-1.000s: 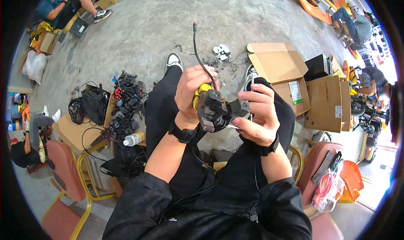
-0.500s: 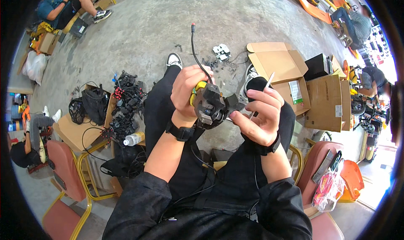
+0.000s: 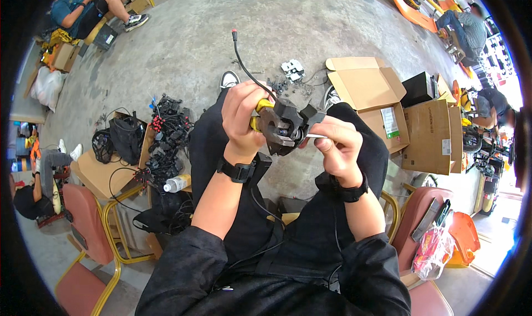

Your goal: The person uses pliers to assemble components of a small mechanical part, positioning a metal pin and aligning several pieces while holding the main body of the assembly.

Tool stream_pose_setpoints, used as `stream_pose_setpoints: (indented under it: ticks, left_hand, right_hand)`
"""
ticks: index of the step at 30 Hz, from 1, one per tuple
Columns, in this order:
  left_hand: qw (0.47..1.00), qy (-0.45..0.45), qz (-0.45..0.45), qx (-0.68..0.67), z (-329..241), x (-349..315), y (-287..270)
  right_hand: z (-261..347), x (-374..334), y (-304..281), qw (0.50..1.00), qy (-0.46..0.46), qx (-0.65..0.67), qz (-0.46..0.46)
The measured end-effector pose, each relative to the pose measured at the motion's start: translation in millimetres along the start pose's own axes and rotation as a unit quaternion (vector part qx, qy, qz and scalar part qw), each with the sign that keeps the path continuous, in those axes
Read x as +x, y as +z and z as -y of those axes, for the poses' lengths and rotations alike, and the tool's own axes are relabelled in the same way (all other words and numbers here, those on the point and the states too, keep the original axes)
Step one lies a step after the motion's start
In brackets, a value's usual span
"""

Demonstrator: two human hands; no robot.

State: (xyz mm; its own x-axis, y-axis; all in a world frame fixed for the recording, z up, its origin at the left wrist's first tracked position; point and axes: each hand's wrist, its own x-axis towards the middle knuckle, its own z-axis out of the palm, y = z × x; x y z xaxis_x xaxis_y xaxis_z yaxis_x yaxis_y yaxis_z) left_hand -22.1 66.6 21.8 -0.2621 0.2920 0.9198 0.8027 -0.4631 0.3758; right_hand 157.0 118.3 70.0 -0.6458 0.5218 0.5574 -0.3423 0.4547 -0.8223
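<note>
Above my lap, my left hand [image 3: 239, 114] is closed around a black mechanical part [image 3: 282, 126] with rounded jaw-like edges. A yellow piece [image 3: 262, 105] shows between it and my fingers. From its top a thin black cable [image 3: 242, 61] with a red tip rises toward the upper left. My right hand [image 3: 339, 144] pinches a thin whitish rod [image 3: 317, 136], its end against the part's right side. The rod's far tip is hidden, so I cannot tell its exact kind.
Open cardboard boxes [image 3: 366, 86] lie to the right, and a heap of black cables and connectors [image 3: 166, 136] to the left beside a bottle [image 3: 177, 183]. Small dark bits and a white part [image 3: 292, 69] lie on the floor ahead. Red chairs [image 3: 86, 222] flank me; other people sit farther off.
The rod has swung from pointing up out of my right hand to lying across against the black part. My right hand has turned inward; the part has tilted and its cable has shifted left.
</note>
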Motion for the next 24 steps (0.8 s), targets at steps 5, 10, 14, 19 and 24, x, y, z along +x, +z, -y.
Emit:
stream_pose_setpoints:
  ticks: [5, 10, 14, 19, 24]
  left_hand:
    - [0.998, 0.016, -0.008, 0.06, -1.5, 4.6, 0.2]
    - [0.998, -0.027, 0.009, 0.063, -4.0, 3.3, -0.3]
    - [0.995, -0.093, 0.013, 0.023, -6.2, -0.9, -2.9]
    - [0.992, -0.125, 0.028, -0.007, -5.4, -3.1, -2.3]
    - [0.996, -0.084, 0.043, 0.0, -9.9, 1.0, -0.4]
  right_hand:
    - [-4.1, -6.6, -8.2, 0.865, 0.257, 0.429, 0.039]
    - [-11.2, -6.7, -9.8, 0.824, 0.294, 0.483, 0.043]
    - [-16.3, -5.3, -4.5, 0.899, 0.208, 0.386, -0.016]
    - [-7.0, 2.1, 1.9, 0.974, -0.089, -0.184, -0.101]
    - [0.9, 2.1, -0.6, 0.931, -0.176, -0.312, -0.065]
